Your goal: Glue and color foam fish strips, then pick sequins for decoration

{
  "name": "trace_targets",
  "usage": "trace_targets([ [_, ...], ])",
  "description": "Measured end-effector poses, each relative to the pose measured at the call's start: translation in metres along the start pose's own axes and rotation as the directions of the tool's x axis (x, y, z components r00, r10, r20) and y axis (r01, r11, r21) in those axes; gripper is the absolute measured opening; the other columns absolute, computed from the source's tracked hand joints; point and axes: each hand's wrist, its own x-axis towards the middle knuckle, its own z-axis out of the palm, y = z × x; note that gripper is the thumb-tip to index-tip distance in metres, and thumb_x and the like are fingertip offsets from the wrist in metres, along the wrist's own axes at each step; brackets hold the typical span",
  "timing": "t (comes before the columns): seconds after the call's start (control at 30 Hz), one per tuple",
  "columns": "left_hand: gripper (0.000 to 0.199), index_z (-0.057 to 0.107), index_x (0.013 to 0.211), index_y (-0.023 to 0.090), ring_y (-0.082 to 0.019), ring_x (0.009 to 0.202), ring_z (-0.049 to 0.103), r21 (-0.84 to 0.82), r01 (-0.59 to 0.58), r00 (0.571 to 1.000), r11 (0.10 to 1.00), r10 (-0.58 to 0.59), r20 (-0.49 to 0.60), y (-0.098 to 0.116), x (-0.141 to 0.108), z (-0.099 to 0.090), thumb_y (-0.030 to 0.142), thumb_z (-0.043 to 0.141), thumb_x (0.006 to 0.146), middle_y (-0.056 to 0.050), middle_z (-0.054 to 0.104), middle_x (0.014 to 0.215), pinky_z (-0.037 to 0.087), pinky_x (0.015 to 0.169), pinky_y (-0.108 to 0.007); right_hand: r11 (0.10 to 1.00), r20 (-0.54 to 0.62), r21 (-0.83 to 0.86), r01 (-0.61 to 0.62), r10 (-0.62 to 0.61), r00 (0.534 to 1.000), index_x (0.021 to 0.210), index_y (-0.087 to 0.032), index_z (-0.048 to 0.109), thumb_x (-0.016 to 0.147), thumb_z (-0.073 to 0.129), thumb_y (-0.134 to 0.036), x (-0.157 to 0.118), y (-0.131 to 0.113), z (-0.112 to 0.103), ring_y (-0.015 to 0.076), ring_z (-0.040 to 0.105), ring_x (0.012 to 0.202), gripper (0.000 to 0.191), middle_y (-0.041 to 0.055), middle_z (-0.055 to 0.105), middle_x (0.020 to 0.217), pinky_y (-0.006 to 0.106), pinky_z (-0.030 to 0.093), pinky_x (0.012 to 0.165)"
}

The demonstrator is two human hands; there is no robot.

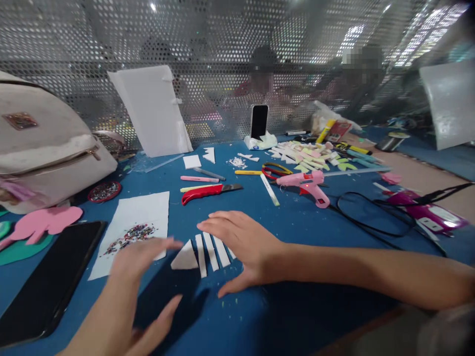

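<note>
Several narrow white strips [211, 251] lie side by side on the blue table, slanting slightly. Left of them is a white triangular piece [185, 257]. My right hand [247, 247] rests over the right-hand strips with thumb and fingers apart, partly hiding them. Slightly blurred, my left hand [143, 267] hovers left of the triangle, fingers stretched and thumb spread, holding nothing. Beneath and beyond it lies a white sheet [148, 207] bearing a scatter of small dark and coloured bits [129, 237]. A red-handled utility knife [204, 193] lies beyond the strips.
A pink glue gun [306, 184] with a black cord lies to the right, near red-handled scissors [272, 170] and a pile of cut pieces [311, 154]. A black tablet or phone [55, 277] and a pale backpack [48, 143] occupy the left. Perforated metal [222, 94] stands behind.
</note>
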Motion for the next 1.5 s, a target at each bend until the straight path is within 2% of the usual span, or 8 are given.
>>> trace_targets([
  [0.1, 0.083, 0.013, 0.158, 0.028, -0.034, 0.132, 0.049, -0.042, 0.089, 0.992, 0.995, -0.085, 0.096, -0.005, 0.023, 0.013, 0.042, 0.062, 0.092, -0.013, 0.046, 0.148, 0.049, 0.102, -0.051, 0.999, -0.015, -0.035, -0.018, 0.017, 1.000, 0.157, -0.016, 0.024, 0.079, 0.071, -0.065, 0.005, 0.001, 0.007, 0.0316, 0.033, 0.144, 0.103, 0.0157, 0.046, 0.152, 0.049, 0.024, 0.119],
  [0.2, 0.106, 0.005, 0.159, 0.029, -0.038, 0.129, 0.050, -0.016, 0.107, 0.981, 0.994, -0.103, 0.165, -0.006, 0.033, 0.026, 0.045, 0.074, 0.081, -0.013, 0.048, 0.148, 0.047, 0.102, -0.056, 0.997, -0.086, -0.074, 0.013, -0.019, 0.996, 0.156, -0.014, 0.025, 0.082, 0.068, -0.064, 0.005, 0.001, 0.011, 0.0312, 0.035, 0.143, 0.100, 0.0166, 0.050, 0.148, 0.049, 0.024, 0.119],
  [0.27, 0.111, 0.003, 0.160, 0.028, -0.041, 0.128, 0.049, 0.018, 0.098, 0.979, 0.995, -0.100, 0.178, -0.007, 0.034, 0.031, 0.043, 0.077, 0.078, -0.014, 0.050, 0.145, 0.045, 0.101, -0.058, 0.995, -0.113, -0.093, 0.023, -0.034, 0.993, 0.154, -0.012, 0.028, 0.084, 0.066, -0.063, 0.004, 0.000, 0.012, 0.0316, 0.037, 0.142, 0.095, 0.0170, 0.053, 0.146, 0.049, 0.023, 0.120],
  [0.43, 0.117, 0.000, 0.161, 0.025, -0.042, 0.128, 0.046, 0.076, 0.054, 0.979, 0.996, -0.068, 0.190, -0.007, 0.034, 0.033, 0.042, 0.079, 0.076, -0.015, 0.053, 0.141, 0.044, 0.101, -0.058, 0.993, -0.089, -0.119, 0.006, -0.016, 0.996, 0.153, -0.009, 0.031, 0.087, 0.062, -0.061, 0.005, -0.002, 0.012, 0.0317, 0.039, 0.141, 0.089, 0.0154, 0.051, 0.149, 0.050, 0.014, 0.123],
  [0.7, 0.116, -0.009, 0.160, 0.021, -0.041, 0.126, 0.047, 0.030, 0.085, 0.970, 0.996, -0.090, 0.225, -0.003, 0.040, 0.033, 0.039, 0.074, 0.081, -0.016, 0.055, 0.140, 0.040, 0.103, -0.058, 0.994, -0.078, -0.106, -0.018, 0.010, 0.997, 0.151, -0.009, 0.033, 0.089, 0.061, -0.058, 0.005, 0.001, 0.011, 0.0303, 0.041, 0.139, 0.084, 0.0149, 0.053, 0.148, 0.050, 0.016, 0.123],
  [0.97, 0.113, -0.003, 0.161, 0.027, -0.039, 0.121, 0.049, -0.024, 0.106, 0.978, 0.994, -0.100, 0.181, -0.009, 0.037, 0.036, 0.038, 0.075, 0.080, -0.012, 0.059, 0.135, 0.039, 0.102, -0.058, 0.994, -0.076, -0.104, -0.026, 0.018, 0.997, 0.151, -0.008, 0.034, 0.087, 0.064, -0.064, 0.004, 0.001, 0.009, 0.0282, 0.040, 0.140, 0.090, 0.0143, 0.053, 0.148, 0.047, 0.015, 0.123],
  [1.13, 0.108, -0.001, 0.161, 0.027, -0.038, 0.119, 0.051, -0.047, 0.105, 0.981, 0.993, -0.096, 0.170, -0.010, 0.036, 0.036, 0.038, 0.072, 0.083, -0.012, 0.060, 0.132, 0.040, 0.101, -0.057, 0.994, -0.077, -0.108, -0.025, 0.016, 0.997, 0.150, -0.008, 0.035, 0.087, 0.066, -0.061, 0.004, 0.002, 0.009, 0.0275, 0.040, 0.139, 0.087, 0.0137, 0.054, 0.147, 0.045, 0.014, 0.123],
  [1.5, 0.104, 0.003, 0.161, 0.031, -0.037, 0.119, 0.046, -0.078, 0.153, 0.969, 0.985, -0.134, 0.208, -0.016, 0.031, 0.035, 0.043, 0.072, 0.085, -0.010, 0.058, 0.133, 0.039, 0.100, -0.057, 0.995, -0.062, -0.098, -0.028, 0.022, 0.998, 0.149, -0.008, 0.036, 0.087, 0.067, -0.058, 0.004, 0.002, 0.007, 0.0278, 0.042, 0.138, 0.085, 0.0143, 0.054, 0.146, 0.047, 0.020, 0.121],
])
